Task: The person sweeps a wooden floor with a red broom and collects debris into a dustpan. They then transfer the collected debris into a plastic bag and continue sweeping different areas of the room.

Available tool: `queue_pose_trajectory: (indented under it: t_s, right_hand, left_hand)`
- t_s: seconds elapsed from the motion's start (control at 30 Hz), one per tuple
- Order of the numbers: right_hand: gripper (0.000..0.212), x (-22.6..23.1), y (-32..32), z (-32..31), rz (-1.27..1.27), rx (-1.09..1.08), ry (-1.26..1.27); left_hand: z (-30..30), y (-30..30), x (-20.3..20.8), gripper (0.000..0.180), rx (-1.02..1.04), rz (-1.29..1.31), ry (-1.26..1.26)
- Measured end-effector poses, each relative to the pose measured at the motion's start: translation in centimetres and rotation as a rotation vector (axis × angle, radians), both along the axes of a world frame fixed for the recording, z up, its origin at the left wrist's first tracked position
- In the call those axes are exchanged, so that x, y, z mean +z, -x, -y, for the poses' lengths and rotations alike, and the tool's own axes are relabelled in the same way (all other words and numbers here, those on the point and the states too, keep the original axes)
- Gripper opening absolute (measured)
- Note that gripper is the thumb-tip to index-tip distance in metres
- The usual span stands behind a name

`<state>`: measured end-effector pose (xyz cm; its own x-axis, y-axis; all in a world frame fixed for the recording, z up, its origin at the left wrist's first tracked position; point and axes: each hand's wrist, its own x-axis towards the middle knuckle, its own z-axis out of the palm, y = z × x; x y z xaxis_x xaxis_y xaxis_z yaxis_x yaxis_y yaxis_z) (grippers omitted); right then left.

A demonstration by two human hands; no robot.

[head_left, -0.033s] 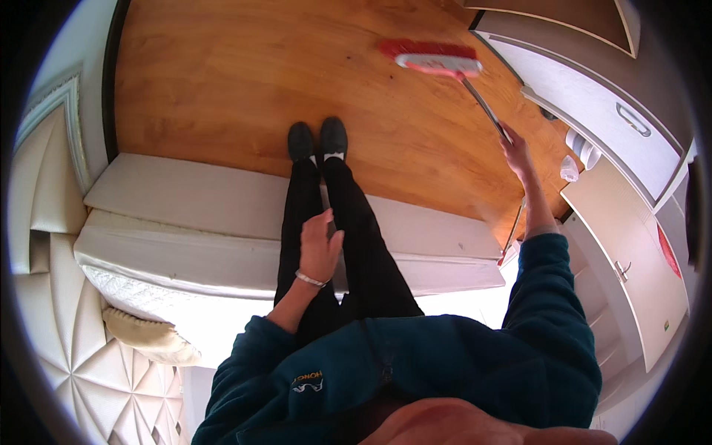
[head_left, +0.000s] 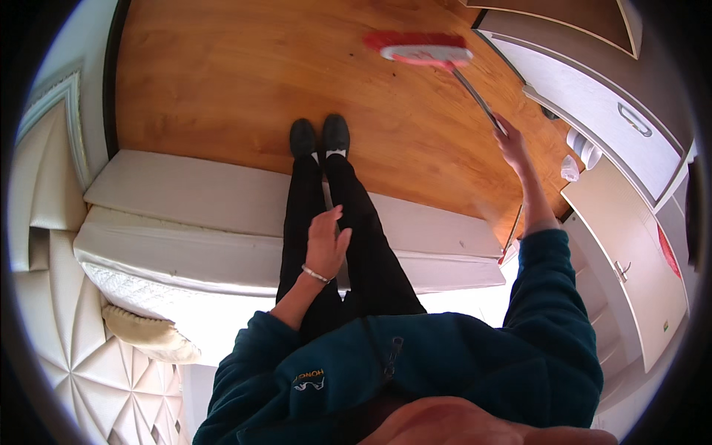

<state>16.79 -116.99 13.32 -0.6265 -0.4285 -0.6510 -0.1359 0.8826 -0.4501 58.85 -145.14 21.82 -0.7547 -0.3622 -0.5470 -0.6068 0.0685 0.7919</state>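
Stretched out to the far right, my right hand [head_left: 512,142] is wrapped round the grey handle of a broom [head_left: 426,54]. The broom's head is white and pink with red bristles, slightly blurred, over the wooden floor [head_left: 237,74]; I cannot tell whether the bristles touch the boards. My left hand [head_left: 326,246], with a pale bracelet at the wrist, hovers in front of my black-trousered legs. Its fingers are loosely extended with the thumb apart, and it holds nothing.
Behind my legs runs a bed with a pale base [head_left: 185,185] and a beige pillow [head_left: 148,332]. White cabinets [head_left: 593,96] line the right side. A small clear plastic bag [head_left: 569,168] lies by a white round object [head_left: 584,147]. Another thin stick [head_left: 513,226] leans near my right forearm.
The broom's head has shifted a little to the left and away from me, with my right hand following slightly. My left hand has moved slightly right.
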Motion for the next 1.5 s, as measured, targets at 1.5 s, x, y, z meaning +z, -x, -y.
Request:
queue_pose_trajectory:
  t_s: [1.5]
  right_hand:
    - [0.052,-3.0,-7.6,8.2,-0.111,0.978,-0.511]
  left_hand:
    - [-11.8,-1.9,-4.8,0.037,-0.086,0.170,0.083]
